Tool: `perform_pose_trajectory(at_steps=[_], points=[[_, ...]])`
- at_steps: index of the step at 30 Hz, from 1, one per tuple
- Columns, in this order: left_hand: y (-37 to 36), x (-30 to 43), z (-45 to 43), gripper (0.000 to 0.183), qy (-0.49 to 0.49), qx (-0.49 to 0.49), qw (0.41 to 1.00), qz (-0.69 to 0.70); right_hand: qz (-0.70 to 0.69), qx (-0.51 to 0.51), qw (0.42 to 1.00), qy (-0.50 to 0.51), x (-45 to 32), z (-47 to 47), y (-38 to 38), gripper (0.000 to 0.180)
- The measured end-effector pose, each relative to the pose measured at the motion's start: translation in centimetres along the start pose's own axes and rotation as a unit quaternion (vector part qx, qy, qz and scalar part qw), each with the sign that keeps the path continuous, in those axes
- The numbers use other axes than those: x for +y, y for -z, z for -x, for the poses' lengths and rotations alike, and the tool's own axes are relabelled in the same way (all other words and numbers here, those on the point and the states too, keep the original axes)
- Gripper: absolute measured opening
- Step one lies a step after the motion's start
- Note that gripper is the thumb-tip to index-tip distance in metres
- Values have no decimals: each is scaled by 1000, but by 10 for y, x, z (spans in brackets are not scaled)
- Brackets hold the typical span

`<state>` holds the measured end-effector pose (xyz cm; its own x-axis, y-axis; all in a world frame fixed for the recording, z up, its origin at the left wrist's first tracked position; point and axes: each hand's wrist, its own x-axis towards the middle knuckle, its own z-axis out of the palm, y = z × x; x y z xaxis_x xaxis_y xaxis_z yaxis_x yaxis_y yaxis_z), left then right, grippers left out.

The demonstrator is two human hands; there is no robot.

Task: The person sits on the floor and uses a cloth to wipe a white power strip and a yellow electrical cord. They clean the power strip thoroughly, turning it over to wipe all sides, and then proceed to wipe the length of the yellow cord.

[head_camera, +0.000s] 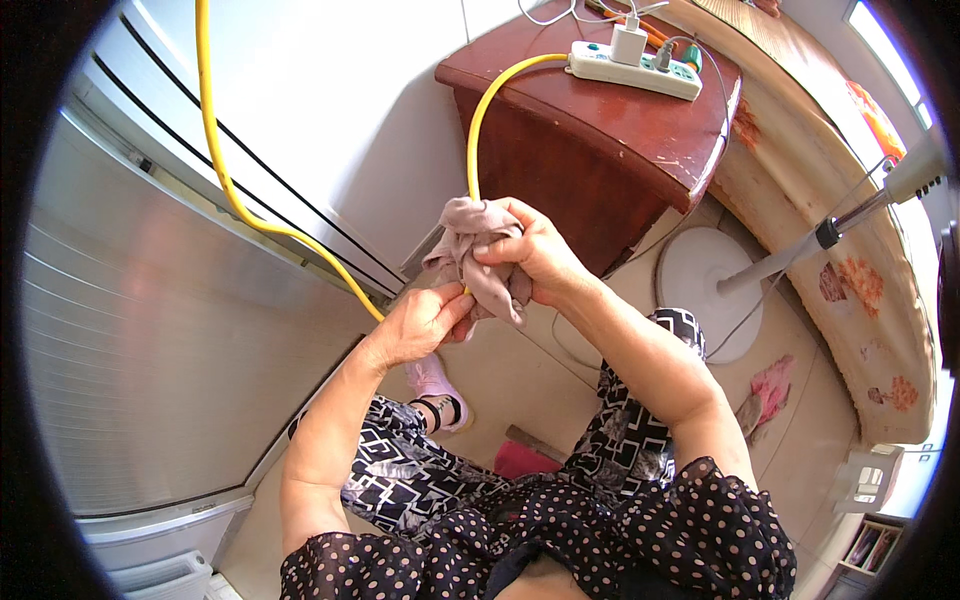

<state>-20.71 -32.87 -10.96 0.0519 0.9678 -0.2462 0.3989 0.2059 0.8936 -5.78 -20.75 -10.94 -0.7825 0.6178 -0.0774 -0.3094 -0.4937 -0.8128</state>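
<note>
My right hand (536, 251) grips a greyish-pink cloth (480, 225) bunched around a thick yellow cable (474, 150). Just below the cloth, my left hand (424, 319) pinches the same cable between thumb and fingers. From the cloth the cable arcs up to a white power strip (634, 71), which lies on a dark red wooden cabinet (585, 127). A white plug adapter (628, 43) and a grey plug (664, 56) sit in the strip. Past my left hand, another length of the yellow cable (225, 172) runs up to the top edge of the view.
At the left stands a metallic-fronted appliance (180, 337) beside white panels. On the right, a round white stand base (697, 292) with a pole is near a couch-like piece under a floral cover (847, 277). A pink cloth (772, 386) lies on the tiled floor (525, 375).
</note>
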Motion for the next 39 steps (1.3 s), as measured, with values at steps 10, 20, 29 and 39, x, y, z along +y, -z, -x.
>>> perform_pose_trajectory(at_steps=[10,20,29,39], points=[[11,-1,12,30,7,-174,984,-23,-107,58,986,115,-36,-23,32,44],[-11,5,-5,23,6,-109,964,243,-13,-53,997,-49,-16,6,8,38],[-11,21,13,18,7,-242,970,5,-71,119,984,114,-34,-8,45,41],[-19,1,-6,34,16,-164,924,345,-10,61,995,74,-35,15,32,40]])
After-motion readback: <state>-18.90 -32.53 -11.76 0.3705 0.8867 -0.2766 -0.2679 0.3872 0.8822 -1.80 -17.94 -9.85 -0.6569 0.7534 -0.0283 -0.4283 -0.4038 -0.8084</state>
